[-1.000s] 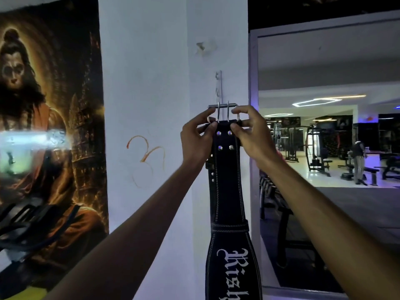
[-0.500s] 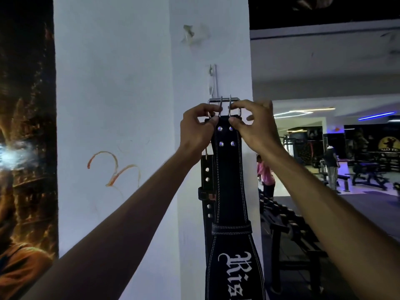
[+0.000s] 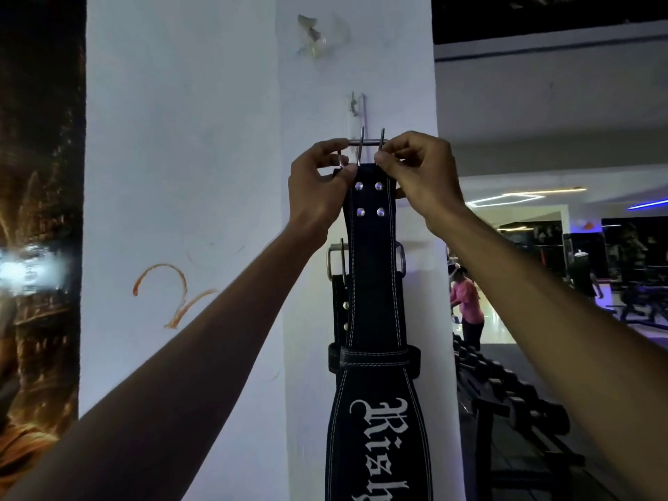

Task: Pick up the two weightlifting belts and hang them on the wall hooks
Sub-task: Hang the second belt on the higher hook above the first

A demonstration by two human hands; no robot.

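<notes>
Both your hands are raised to the white pillar (image 3: 180,139), pinching the steel buckle (image 3: 365,148) at the top of a black belt (image 3: 372,301). Your left hand (image 3: 318,189) grips the buckle's left end between thumb and forefinger; your right hand (image 3: 419,175) is closed on its right end. The buckle is a rectangular metal frame with two thin prongs standing upright past its top bar. It sits just below a small hook (image 3: 356,104) fixed to the pillar's narrow face; whether they touch, you cannot tell.

The belt hangs straight down from your grip, flat against the pillar. It looks like matte leather with pale stitching along both edges, four round rivets under the buckle, a stitched loop across its middle, and a widening lower part carrying white gothic lettering.

Behind it a second belt (image 3: 339,294) hangs on the same face, its square steel buckle showing at both sides of the front strap.

The pillar's paint is smooth, with an orange scrawl (image 3: 173,294) on its broad face.
</notes>
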